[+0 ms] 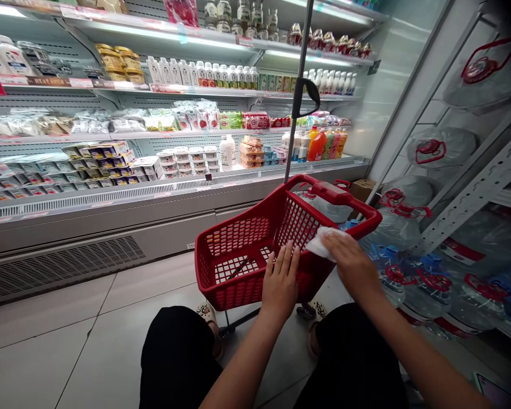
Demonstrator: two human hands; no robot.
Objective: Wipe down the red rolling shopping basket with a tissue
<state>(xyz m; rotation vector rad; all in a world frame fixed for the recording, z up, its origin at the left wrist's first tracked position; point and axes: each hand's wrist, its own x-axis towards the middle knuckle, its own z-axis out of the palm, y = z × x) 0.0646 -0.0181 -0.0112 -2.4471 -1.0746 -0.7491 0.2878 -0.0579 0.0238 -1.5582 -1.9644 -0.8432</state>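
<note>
The red cart [234,298] is on the floor [89,335], right in front of me and between my shoes. I think it is so close so that both my hands can get to it. My left hand [281,284] lies on the near side, with its fingers long and straight and only small gaps between them. It isn't pinching anything. Maybe it is there so the cart won't roll.

My right hand [353,264] has its fingers bent over a white cloth [319,244], pressing it on the top edge, near the handle [330,192]. My thumb is hidden, so I can't tell if it pinches too. The cloth is bunched up, I guess so it fits under my fingers.

Big water bottles [430,278] stand by my right arm. Past the cart is a cold shelf [238,176] full of food.
</note>
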